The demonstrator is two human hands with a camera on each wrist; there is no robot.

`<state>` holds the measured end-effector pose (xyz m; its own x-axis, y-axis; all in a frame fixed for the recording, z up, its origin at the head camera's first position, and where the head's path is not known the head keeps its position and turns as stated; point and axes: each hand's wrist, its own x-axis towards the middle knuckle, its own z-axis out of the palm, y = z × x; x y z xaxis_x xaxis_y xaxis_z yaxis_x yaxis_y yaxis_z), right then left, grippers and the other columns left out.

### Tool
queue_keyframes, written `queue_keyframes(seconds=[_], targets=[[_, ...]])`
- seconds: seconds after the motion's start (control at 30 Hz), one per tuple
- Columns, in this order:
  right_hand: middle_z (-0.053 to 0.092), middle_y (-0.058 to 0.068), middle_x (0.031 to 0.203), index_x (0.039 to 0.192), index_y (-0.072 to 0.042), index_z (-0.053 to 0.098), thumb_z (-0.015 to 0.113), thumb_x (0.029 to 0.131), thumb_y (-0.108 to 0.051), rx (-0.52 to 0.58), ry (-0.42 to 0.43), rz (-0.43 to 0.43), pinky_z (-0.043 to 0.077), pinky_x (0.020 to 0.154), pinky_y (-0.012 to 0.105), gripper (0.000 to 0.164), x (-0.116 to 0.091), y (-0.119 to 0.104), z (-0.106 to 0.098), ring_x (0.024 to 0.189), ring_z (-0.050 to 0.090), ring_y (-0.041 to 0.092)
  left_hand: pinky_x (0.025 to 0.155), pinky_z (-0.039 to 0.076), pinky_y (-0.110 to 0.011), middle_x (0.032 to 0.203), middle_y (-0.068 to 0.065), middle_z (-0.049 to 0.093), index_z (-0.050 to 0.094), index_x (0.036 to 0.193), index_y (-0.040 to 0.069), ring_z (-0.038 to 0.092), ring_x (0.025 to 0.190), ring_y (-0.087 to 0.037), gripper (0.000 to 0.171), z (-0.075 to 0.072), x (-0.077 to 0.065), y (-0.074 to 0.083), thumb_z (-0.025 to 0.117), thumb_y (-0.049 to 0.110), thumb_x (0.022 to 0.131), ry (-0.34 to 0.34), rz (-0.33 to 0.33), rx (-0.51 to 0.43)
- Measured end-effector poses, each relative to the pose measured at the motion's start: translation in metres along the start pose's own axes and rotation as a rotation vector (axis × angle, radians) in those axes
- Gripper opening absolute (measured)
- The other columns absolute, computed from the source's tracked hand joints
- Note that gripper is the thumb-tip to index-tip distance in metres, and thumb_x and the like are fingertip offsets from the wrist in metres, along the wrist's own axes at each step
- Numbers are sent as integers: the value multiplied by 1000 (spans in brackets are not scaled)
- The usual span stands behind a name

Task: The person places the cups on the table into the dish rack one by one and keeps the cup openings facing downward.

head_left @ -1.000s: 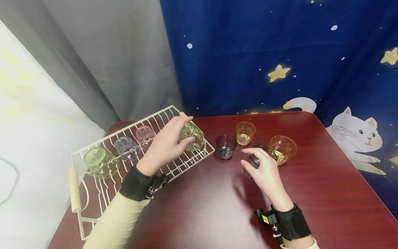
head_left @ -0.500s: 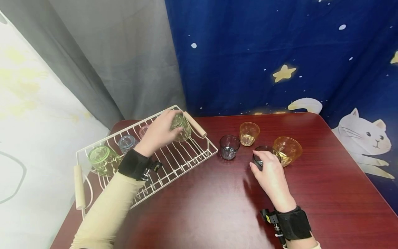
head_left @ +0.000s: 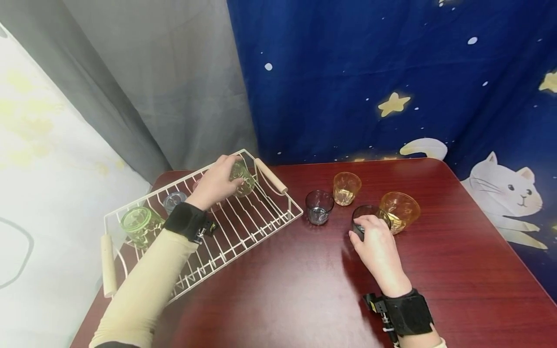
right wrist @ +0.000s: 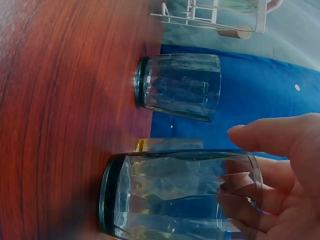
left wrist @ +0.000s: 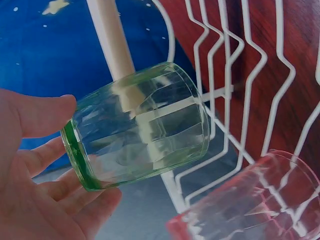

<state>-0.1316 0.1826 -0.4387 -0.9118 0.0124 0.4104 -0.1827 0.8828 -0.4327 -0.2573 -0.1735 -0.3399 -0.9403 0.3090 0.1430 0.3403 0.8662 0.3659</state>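
My left hand [head_left: 216, 182] grips a green glass [left wrist: 135, 130] near its thick base, thumb on one side and fingers on the other. The glass is base up, over the far right part of the white wire rack [head_left: 243, 246]; whether it touches the wires I cannot tell. A pink glass [left wrist: 250, 205] stands close by in the left wrist view. On the table, my right hand [head_left: 377, 246] is around the rim of an upright dark grey glass [right wrist: 175, 195]. Its fingers lie along the far side, while the thumb shows a small gap from the glass in the right wrist view.
Another dark glass [head_left: 319, 208] and two amber glasses, one smaller [head_left: 346, 188] and one wider [head_left: 400, 210], stand upright on the table. A blue glass [head_left: 173, 200] and a green glass [head_left: 139, 227] sit base up in the rack. Wooden handles [head_left: 271, 176] rise at its ends.
My left hand has carried the green glass left and back within the rack. My right hand has come down around the dark glass's rim. The view has shifted slightly.
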Motion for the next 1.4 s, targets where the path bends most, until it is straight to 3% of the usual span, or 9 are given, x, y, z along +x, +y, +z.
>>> queue_keyframes(seconds=[0.23,0.5,1.1,1.4], targets=[[67,21,105,104,6,68,73,81,-7,-30,-14,-15,51,84,53,27,-1,0,1,101,60,40,105,45,-52,144,-20,43,40,145,8,49,129,-37,61,9,8,-14,64,20,90,-34,-39,-1],[69,18,100,101,5,70,69,80,-1,-26,55,-57,52,81,51,22,-1,2,5,97,61,36,104,46,-52,142,-21,45,40,144,6,52,126,-38,61,14,14,-22,64,20,89,-24,-40,52],[69,14,94,98,0,70,70,80,-2,-79,80,-74,52,79,50,18,-5,3,5,91,63,36,105,45,-56,145,-22,45,39,145,6,49,130,-41,61,24,19,-31,62,20,90,-2,-61,88],[71,13,95,102,-3,72,72,82,-8,-129,36,-83,54,75,51,20,-6,1,1,91,67,35,107,44,-55,146,-23,45,39,145,4,50,130,-40,62,23,17,-29,63,21,91,-7,-79,79]])
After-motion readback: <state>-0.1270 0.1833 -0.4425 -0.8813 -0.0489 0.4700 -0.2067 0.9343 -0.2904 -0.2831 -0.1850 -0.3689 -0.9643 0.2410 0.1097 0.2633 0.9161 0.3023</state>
